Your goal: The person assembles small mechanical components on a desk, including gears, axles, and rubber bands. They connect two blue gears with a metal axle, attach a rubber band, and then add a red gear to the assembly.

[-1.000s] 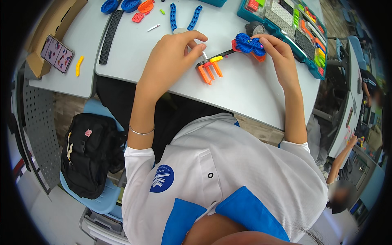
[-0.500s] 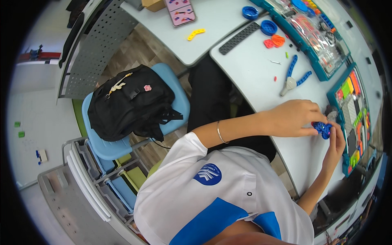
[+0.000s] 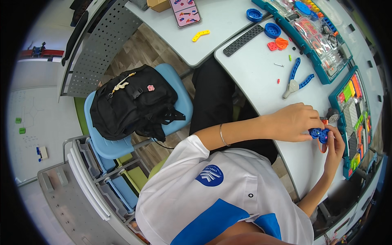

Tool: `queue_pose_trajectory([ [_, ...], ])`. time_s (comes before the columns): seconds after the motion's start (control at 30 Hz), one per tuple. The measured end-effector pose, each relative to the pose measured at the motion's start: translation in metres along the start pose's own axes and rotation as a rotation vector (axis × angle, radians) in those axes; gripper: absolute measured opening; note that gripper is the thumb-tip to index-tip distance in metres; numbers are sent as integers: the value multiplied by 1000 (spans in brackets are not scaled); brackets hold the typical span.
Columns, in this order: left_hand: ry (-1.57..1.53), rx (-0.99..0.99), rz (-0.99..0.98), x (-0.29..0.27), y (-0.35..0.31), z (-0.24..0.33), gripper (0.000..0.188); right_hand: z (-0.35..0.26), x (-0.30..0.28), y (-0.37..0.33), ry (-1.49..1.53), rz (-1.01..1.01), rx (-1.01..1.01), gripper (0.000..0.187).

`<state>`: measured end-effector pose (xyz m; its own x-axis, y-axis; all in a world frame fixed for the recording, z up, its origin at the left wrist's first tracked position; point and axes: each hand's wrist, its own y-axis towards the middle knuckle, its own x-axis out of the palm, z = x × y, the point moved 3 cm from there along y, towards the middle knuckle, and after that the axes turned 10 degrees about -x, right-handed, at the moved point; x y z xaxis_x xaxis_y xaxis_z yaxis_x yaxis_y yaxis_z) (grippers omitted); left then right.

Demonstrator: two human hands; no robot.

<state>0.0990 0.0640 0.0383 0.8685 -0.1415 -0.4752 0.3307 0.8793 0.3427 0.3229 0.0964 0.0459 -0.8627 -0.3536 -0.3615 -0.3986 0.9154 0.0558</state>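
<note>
Above the white table, both hands close around a small blue assembly of gear-like toothed parts (image 3: 319, 134). My left hand (image 3: 293, 121) reaches over from the left and pinches its left side, fingers curled. My right hand (image 3: 335, 143) holds the right side between thumb and fingers. An orange piece (image 3: 322, 147) shows just below the blue parts, partly hidden by the right fingers. Close behind the hands stands a dark wheel (image 3: 332, 115). Blue-handled pliers (image 3: 295, 83) lie farther back on the table, jaws toward me.
Teal trays of sorted building parts (image 3: 335, 96) line the table's far right side. A dark grey perforated strip (image 3: 243, 40), blue wheel rims (image 3: 272, 30) and orange pieces (image 3: 281, 43) lie at the back. A phone (image 3: 185, 12) and yellow beam (image 3: 200, 35) rest on the adjoining table. A black backpack (image 3: 134, 102) sits on a blue chair.
The blue assembly has turned a little and shifted slightly left and down in the hands. The orange piece below it now shows. The whole view has shifted slightly.
</note>
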Motion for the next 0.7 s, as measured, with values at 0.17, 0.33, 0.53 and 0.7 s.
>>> queue_pose_trajectory([
  [0.17,-28,55,96,0,0,9,40,21,-8,-4,301,97,202,26],
  [0.33,-101,113,166,-3,-1,14,41,24,-9,-12,486,175,354,33],
  [0.53,-214,64,230,-8,-2,12,39,7,-5,-5,561,-54,218,45],
  [0.7,-424,-154,239,-11,-2,9,37,9,-4,-8,331,-42,-6,54],
])
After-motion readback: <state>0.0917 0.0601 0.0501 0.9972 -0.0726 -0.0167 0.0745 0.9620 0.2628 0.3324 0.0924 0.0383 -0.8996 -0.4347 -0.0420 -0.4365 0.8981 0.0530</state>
